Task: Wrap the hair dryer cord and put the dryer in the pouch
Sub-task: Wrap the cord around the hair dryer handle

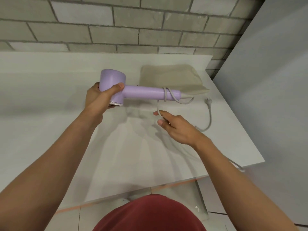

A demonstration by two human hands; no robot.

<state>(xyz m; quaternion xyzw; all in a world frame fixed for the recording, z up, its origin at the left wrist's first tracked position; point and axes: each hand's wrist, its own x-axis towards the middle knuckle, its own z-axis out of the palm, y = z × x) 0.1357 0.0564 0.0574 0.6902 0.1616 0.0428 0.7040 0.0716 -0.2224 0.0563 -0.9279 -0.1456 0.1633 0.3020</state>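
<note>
Dryer head gripped by left hand | cord looped round handle end | right hand pinches cord | pouch flat on table | plug beside pouch

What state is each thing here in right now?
Hair dryer: held above the table, handle pointing right.
Cord: a couple of loops round the handle, the rest loose.
Plug: lying free on the table.
Pouch: flat on the table, dryer not in it.
Left hand: grips the dryer's head.
Right hand: pinches the cord.
</note>
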